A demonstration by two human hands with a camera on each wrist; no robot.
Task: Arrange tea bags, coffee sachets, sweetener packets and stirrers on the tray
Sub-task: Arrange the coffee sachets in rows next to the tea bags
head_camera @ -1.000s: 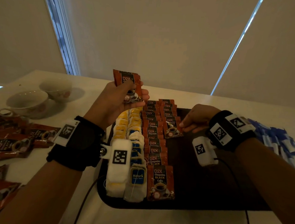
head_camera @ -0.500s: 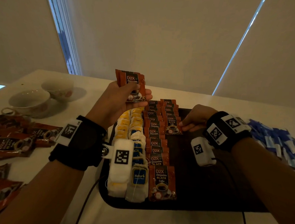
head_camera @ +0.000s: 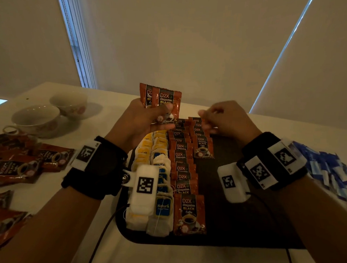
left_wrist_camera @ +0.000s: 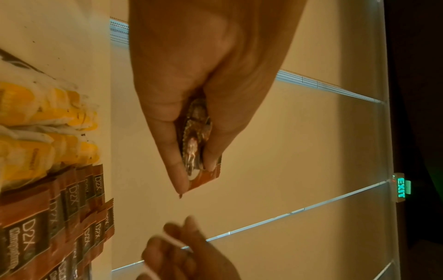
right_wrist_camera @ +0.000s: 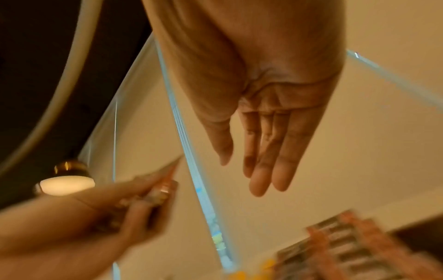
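Your right hand [head_camera: 226, 121] has lifted off the second coffee row – fingers now loose and empty – toward the sachets [head_camera: 162, 103] pinched upright in your left hand [head_camera: 141, 126], above the far edge of the tray [head_camera: 254, 224]. Next sachet follows, I judge.

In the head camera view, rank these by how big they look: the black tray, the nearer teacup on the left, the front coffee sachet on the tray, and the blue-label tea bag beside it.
1. black tray
2. nearer teacup
3. front coffee sachet, and 4. blue-label tea bag: these two look close in size, with the sachet slightly larger. The cup sits farther from the camera, so its real size may be understated.
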